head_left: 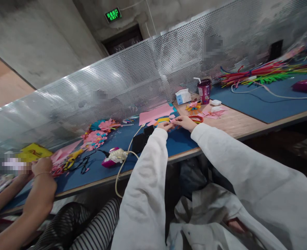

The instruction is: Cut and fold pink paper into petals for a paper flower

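Pink paper piece (172, 121) is tiny, and it's right where the two hands meet above the blue mat (181, 144) on the worktop (231, 122). Right hand (184, 122) looks to be pinching it between thumb and fingertip; left hand (165, 125) has its fingertips bunched up at the same spot, but it's too small for me to tell whether they've got a proper grip. So my main worry is a slip: with that little to hold, one loose finger and it could drop, and good luck finding it with a big pink sheet (155, 113) and yellow strips (163, 120) close by on the far side, plus pink scraps (213, 113) off to the right. Pulling from both sides could tear it too. Also, the white cable (131, 141) left of the left sleeve (148, 177) droops past the near edge, so a stray elbow might snag it. And that purple cup (204, 92), far side and right, could get knocked over by a careless reach.
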`<state>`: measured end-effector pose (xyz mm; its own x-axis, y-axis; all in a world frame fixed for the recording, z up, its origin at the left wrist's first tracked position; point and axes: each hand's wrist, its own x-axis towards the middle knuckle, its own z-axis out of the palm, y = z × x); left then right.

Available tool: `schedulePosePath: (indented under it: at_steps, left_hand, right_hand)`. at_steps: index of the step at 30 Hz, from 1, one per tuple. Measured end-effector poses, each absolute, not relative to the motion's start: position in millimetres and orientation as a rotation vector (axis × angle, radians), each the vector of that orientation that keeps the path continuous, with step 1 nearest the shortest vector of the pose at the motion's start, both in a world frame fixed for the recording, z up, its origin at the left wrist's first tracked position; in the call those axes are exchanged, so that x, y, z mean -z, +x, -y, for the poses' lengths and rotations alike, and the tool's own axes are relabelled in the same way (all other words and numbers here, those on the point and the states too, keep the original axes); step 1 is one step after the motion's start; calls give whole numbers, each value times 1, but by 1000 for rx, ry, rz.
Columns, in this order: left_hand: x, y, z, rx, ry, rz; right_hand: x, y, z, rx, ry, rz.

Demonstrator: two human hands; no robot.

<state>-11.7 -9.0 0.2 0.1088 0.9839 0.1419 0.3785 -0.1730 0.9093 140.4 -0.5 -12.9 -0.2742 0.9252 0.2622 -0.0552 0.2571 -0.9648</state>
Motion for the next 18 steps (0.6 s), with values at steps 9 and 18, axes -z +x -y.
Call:
schedulePosePath:
  at_steps: [9, 18]
  left_hand:
    - [-1, -12, 11, -1047, 1701, -1331]
    - [2, -15, 9, -1050, 1826, -1279]
  right_hand:
    - [9, 141, 4, -1181, -879, 1489]
    - [7, 143, 4, -1132, -912, 1497]
